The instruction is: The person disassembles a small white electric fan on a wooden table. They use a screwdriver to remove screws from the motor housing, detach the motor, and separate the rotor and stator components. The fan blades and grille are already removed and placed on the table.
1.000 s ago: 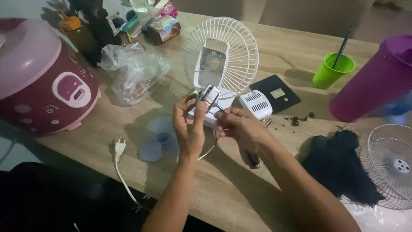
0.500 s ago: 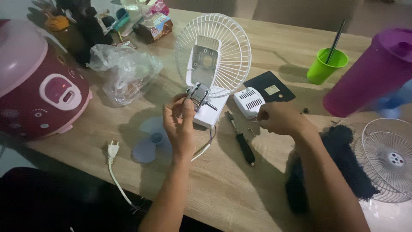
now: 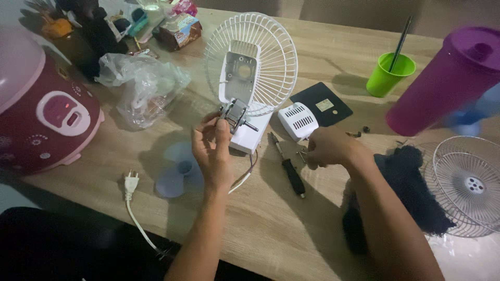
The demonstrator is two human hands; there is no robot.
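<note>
Small fan motor (image 3: 235, 113) pinched in the left hand (image 3: 212, 151).
Light, rigid, likely delicate wiring (hold its metal frame); right hand (image 3: 327, 149) clenched near the screwdriver (image 3: 288, 166), contents unclear.

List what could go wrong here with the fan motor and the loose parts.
The left hand alone pinches the small motor, whose wires run to the white base; a slip might strain them. The tiny screws lie loose near the right hand and could get swept off the table.
</note>
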